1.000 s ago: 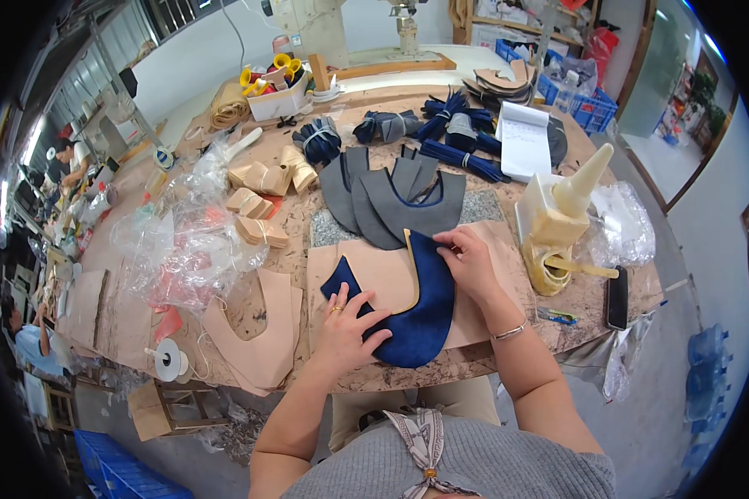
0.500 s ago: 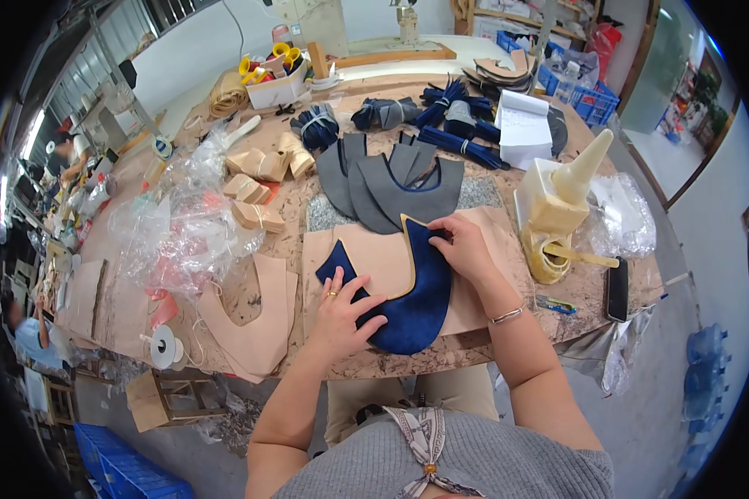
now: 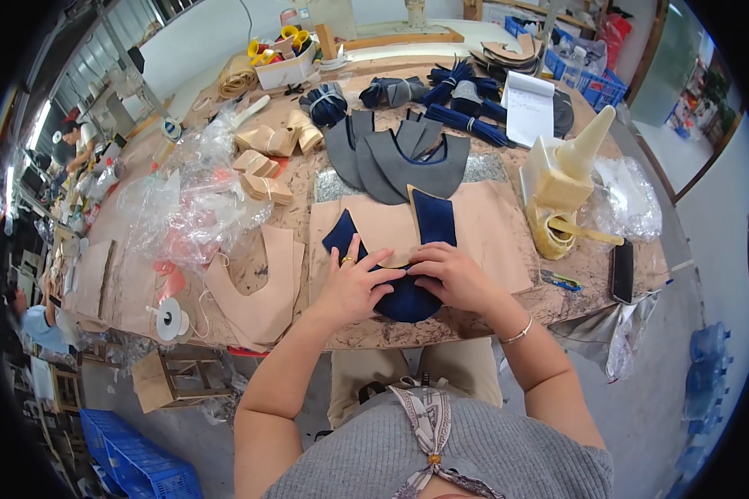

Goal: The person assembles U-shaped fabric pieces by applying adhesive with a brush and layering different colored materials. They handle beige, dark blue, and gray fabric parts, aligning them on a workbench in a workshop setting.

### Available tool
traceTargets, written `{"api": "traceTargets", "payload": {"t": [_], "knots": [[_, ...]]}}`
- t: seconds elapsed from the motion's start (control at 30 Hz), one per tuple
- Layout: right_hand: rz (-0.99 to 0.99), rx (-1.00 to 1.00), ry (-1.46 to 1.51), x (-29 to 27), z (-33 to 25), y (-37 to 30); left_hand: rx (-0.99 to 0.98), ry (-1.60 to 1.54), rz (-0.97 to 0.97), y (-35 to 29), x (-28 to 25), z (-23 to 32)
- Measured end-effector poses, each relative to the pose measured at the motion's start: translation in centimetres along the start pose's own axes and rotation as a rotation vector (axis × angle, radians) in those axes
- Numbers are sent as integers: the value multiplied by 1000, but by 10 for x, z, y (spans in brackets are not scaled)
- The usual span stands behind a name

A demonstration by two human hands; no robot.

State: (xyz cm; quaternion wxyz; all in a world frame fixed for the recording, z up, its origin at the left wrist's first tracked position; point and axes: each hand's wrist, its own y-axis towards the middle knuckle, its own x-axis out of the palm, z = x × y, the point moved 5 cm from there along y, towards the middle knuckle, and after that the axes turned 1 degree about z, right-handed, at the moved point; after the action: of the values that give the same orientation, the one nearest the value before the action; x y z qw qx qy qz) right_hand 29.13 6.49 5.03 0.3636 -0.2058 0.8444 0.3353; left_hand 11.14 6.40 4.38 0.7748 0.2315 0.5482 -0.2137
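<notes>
Open lane to the right, crowding on the far side and left.
I could bring a hand in low over the bare right part of the tan sheet point(image 3: 495, 233), between the right hand point(image 3: 451, 279) and the cream bottle point(image 3: 549, 183). Nearer the front of the table point(image 3: 591, 259), the slim cutter point(image 3: 561, 281) and the phone point(image 3: 622, 273) lie low, but the stick point(image 3: 592, 233) jutting from the glue pot point(image 3: 551, 243) would catch me above. I see no usable gap between the left hand point(image 3: 354, 287) and the right: their fingertips nearly meet over the blue piece point(image 3: 408, 301). Overlapping grey pieces point(image 3: 424, 172) lie just beyond. Leftward, I could skim flat beige cutouts point(image 3: 283, 279) before the heaped plastic bags point(image 3: 200, 212) block me.
</notes>
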Motion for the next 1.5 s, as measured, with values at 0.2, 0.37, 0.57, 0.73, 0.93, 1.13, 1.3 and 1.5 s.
{"api": "traceTargets", "payload": {"t": [0.2, 0.37, 0.57, 0.73, 0.93, 1.13, 1.3, 1.5], "knots": [[-8, 82, -124, 11, -8, -16, 233, 186, 79, -11, 22, 13], [-83, 56, -88, 2, -11, -18, 240, -98, 60, -22, -1, 29], [-215, 2, -160, -3, -22, -26, 274, 37, 165, -27, 8, 32], [-118, -53, -256, 5, -26, -37, 306, -18, 251, -31, 3, 36], [-90, 50, 47, -51, -43, -1, 13, -445, 14, -8, -61, 32], [-174, 277, 497, -114, -79, 27, -179, -991, -131, -7, -125, 52], [-216, 296, 583, -110, -76, 23, -159, -1151, -141, -17, -125, 62], [-161, 279, 633, -95, -87, 13, -192, -1098, -175, -28, -106, 56]]}}
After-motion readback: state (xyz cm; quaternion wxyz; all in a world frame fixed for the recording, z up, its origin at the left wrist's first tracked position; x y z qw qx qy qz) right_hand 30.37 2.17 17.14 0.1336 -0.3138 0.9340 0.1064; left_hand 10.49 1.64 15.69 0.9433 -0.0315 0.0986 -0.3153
